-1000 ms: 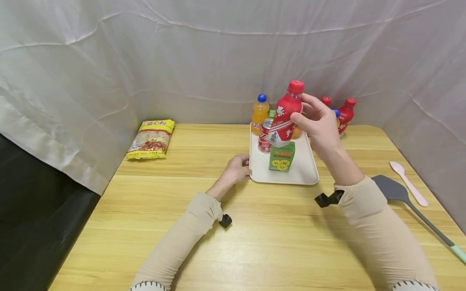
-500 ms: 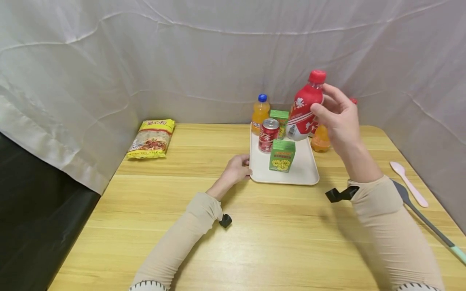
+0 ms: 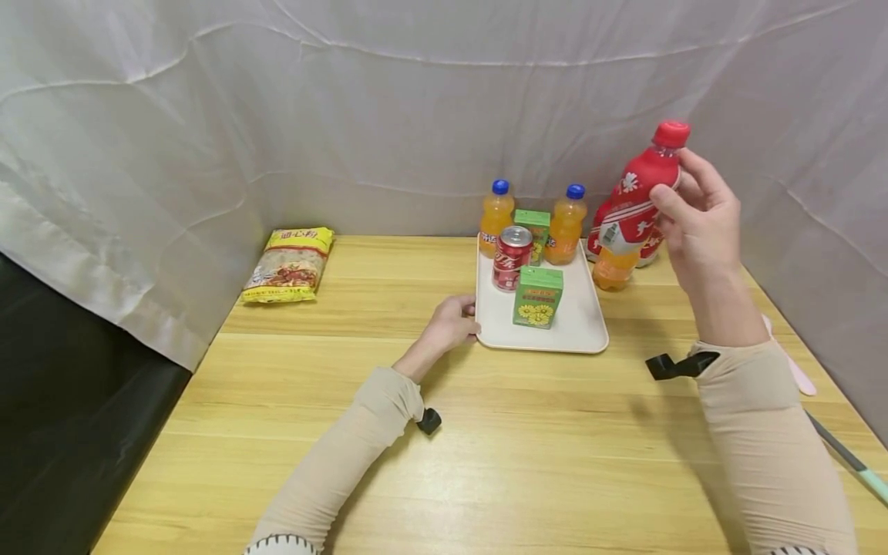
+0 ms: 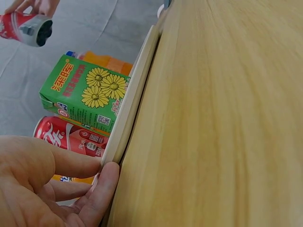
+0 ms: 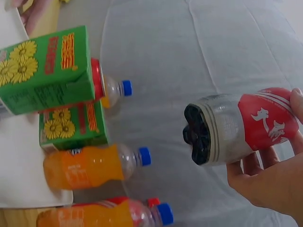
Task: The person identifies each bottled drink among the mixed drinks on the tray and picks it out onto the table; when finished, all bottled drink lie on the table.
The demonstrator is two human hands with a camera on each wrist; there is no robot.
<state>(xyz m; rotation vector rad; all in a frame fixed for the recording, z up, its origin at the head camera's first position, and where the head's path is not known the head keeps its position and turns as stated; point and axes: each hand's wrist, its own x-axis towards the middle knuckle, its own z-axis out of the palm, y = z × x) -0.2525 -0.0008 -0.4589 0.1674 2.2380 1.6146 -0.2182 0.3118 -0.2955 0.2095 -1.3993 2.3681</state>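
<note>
Right hand [image 3: 704, 223] clamps the red bottle [image 3: 641, 193], upper right of frame, long axis tilted, cap up-right, base down-left toward the tray [image 3: 581, 312], right of center, its near-left rim pinched by the left hand [image 3: 449, 322].

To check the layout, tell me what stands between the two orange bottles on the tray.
The head view shows a green carton between the left orange bottle and the right orange bottle on the tray, partly behind the red can.
</note>
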